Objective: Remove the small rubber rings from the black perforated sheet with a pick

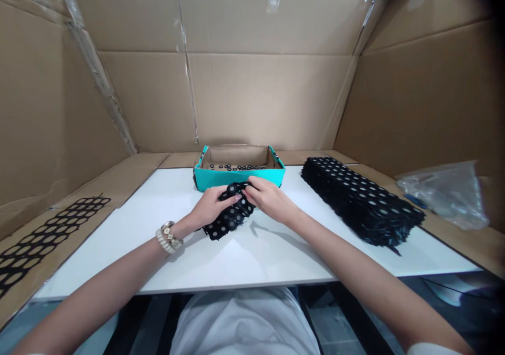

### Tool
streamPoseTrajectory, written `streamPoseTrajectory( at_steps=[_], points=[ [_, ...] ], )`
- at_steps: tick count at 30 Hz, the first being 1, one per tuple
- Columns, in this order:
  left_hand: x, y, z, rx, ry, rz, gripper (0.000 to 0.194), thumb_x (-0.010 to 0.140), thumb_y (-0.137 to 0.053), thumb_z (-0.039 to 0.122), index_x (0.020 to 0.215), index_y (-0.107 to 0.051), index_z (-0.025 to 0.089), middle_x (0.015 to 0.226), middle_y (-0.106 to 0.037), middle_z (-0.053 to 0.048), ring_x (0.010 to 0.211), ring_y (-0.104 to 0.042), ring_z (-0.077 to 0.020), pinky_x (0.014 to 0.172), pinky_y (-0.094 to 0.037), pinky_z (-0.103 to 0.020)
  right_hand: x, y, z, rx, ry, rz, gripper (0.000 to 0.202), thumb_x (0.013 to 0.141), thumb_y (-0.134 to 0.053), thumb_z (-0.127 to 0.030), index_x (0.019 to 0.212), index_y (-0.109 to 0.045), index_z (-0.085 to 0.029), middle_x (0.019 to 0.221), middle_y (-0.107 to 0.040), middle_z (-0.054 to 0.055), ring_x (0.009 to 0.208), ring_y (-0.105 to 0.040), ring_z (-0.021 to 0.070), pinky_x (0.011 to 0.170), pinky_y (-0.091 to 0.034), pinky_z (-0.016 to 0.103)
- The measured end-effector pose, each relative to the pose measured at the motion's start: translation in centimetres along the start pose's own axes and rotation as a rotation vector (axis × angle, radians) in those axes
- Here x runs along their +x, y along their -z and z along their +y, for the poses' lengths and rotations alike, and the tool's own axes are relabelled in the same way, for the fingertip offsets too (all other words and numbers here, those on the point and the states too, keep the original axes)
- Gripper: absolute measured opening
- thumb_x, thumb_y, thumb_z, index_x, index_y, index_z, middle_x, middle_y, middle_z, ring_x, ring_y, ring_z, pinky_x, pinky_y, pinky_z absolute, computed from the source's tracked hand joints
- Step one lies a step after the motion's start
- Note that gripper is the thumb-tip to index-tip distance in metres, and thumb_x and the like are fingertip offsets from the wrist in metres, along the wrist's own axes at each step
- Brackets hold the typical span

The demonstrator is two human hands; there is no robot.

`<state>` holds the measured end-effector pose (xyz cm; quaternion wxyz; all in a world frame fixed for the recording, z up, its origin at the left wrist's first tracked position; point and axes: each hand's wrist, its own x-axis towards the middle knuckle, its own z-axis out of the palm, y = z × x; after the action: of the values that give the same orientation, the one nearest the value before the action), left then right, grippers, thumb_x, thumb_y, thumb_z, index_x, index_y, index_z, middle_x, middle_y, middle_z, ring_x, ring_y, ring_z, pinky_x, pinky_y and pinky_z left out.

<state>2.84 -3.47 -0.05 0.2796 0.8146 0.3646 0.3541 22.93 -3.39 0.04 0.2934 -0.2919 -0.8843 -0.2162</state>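
Observation:
A small bundle of black sheets with round holes (228, 219) is held above the white table, in front of the teal box. My left hand (209, 206) is closed round its left side, thumb on top. My right hand (266, 197) pinches its upper right edge, with the fingertips close to the left thumb. Behind the hands, the open teal box (236, 178) has several small black rings (246, 168) lying inside. A thick stack of black perforated sheets (359, 197) rests at the right of the table.
Cardboard walls (268, 92) enclose the white table (236, 265) at the back and sides. A clear plastic bag (450, 194) lies at the right. On the left cardboard lies a black perforated sheet (51, 232).

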Motion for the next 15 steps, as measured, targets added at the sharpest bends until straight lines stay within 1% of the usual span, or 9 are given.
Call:
streamPoseTrajectory(
  at_steps=[2, 4, 9, 11, 12, 15],
  points=[
    [0.0, 0.3, 0.0, 0.007, -0.004, -0.027, 0.038, 0.086, -0.051, 0.05, 0.08, -0.061, 0.013, 0.079, -0.062, 0.0, 0.076, -0.052, -0.017, 0.068, -0.039, -0.024, 0.1, 0.2, 0.2, 0.026, -0.013, 0.001, 0.035, 0.1, -0.028, -0.026, 0.07, -0.044, -0.018, 0.075, -0.042, 0.004, 0.066, -0.039, 0.0161, 0.061, -0.031, 0.03],
    [0.1, 0.6, -0.1, 0.014, -0.006, -0.046, 0.039, 0.086, -0.051, 0.051, 0.079, -0.06, 0.014, 0.077, -0.06, 0.0, 0.073, -0.051, -0.0159, 0.066, -0.038, -0.024, 0.1, 0.6, 0.2, 0.105, -0.026, -0.005, 0.034, 0.1, -0.028, -0.027, 0.07, -0.042, -0.019, 0.075, -0.04, 0.004, 0.066, -0.038, 0.0154, 0.06, -0.031, 0.029],
    [0.1, 0.7, -0.4, 0.069, -0.02, -0.039, 0.041, 0.085, -0.051, 0.053, 0.078, -0.061, 0.014, 0.075, -0.06, 0.0, 0.072, -0.05, -0.0154, 0.065, -0.038, -0.024, 0.2, 1.6, -0.1, 0.426, -0.093, 0.01, 0.033, 0.099, -0.034, -0.027, 0.067, -0.035, -0.019, 0.074, -0.036, 0.002, 0.066, -0.04, 0.0129, 0.061, -0.035, 0.026],
    [0.0, 0.7, -0.3, 0.056, -0.015, -0.047, 0.04, 0.082, -0.055, 0.054, 0.082, -0.062, 0.015, 0.079, -0.062, 0.0, 0.075, -0.053, -0.0167, 0.067, -0.04, -0.025, 0.2, 1.7, -0.2, 0.476, -0.113, 0.017, 0.034, 0.099, -0.036, -0.027, 0.066, -0.034, -0.019, 0.073, -0.036, 0.001, 0.066, -0.04, 0.0132, 0.061, -0.035, 0.027],
    [0.0, 0.6, -0.2, 0.051, -0.02, -0.044, 0.04, 0.079, -0.06, 0.054, 0.088, -0.063, 0.016, 0.084, -0.064, -0.001, 0.079, -0.055, -0.0179, 0.07, -0.041, -0.025, 0.2, 1.7, -0.2, 0.486, -0.118, 0.014, 0.034, 0.098, -0.036, -0.028, 0.065, -0.034, -0.019, 0.072, -0.036, 0.001, 0.067, -0.04, 0.0136, 0.061, -0.035, 0.027],
    [-0.1, 0.6, 0.1, 0.063, -0.045, 0.003, 0.049, 0.07, -0.07, 0.054, 0.102, -0.062, 0.018, 0.098, -0.066, -0.002, 0.09, -0.057, -0.0211, 0.078, -0.042, -0.027, 0.2, 1.7, -0.2, 0.511, -0.13, 0.017, 0.035, 0.098, -0.037, -0.028, 0.064, -0.034, -0.019, 0.072, -0.037, 0.001, 0.067, -0.04, 0.014, 0.062, -0.035, 0.028]
  ],
)
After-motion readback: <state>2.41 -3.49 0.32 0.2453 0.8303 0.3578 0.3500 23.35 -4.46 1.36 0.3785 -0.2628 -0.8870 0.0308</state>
